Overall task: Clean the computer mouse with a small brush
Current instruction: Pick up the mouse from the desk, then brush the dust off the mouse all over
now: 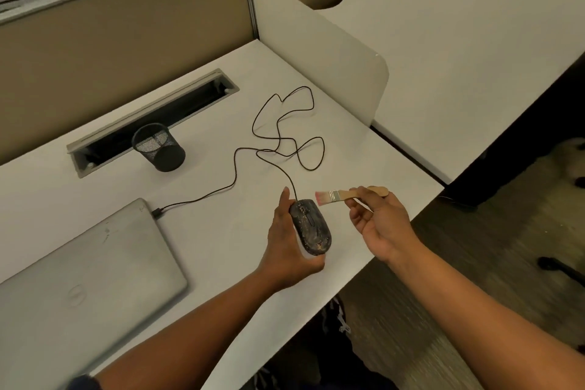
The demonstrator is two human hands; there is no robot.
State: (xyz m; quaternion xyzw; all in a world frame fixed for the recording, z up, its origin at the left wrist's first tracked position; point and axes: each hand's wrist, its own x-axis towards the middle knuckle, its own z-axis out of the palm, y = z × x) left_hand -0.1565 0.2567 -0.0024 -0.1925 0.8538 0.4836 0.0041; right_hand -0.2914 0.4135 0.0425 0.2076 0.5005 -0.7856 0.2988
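Laptop (85, 266): closed, flat on the tabletop (221, 231), left of the mouse; likely pushed aside to leave working room.
Plug (157, 212): seated in the laptop's near-right corner, left of the mouse; tethers the mouse, so handling probably has to stay within the cord's slack.
Pen cup (160, 147): black mesh, upright, up and left of the mouse, well apart; plays no part here.
Cord (278, 136): thin, dark, lying in loose loops behind the mouse; slack seems enough to allow lifting and turning.
Left hand (285, 241): grip closed on the mouse, cradling its left side and underside, fingers along the far edge; apparently angled to present the top face to the brush.
Mouse (311, 226): near the front edge of the tabletop, raised in the left hand, top up and tilted right; black shell mottled with pale dust and specks, wheel slot visible, looks far from clean.
Brush (345, 195): just right of and above the mouse's front end, pinkish bristles aimed at it, close but apparently not touching; metal ferrule, pale wooden handle.
Right hand (380, 225): right of the mouse, grip pinched on the brush handle, remaining fingers loose; light hold suited to short sweeping strokes.
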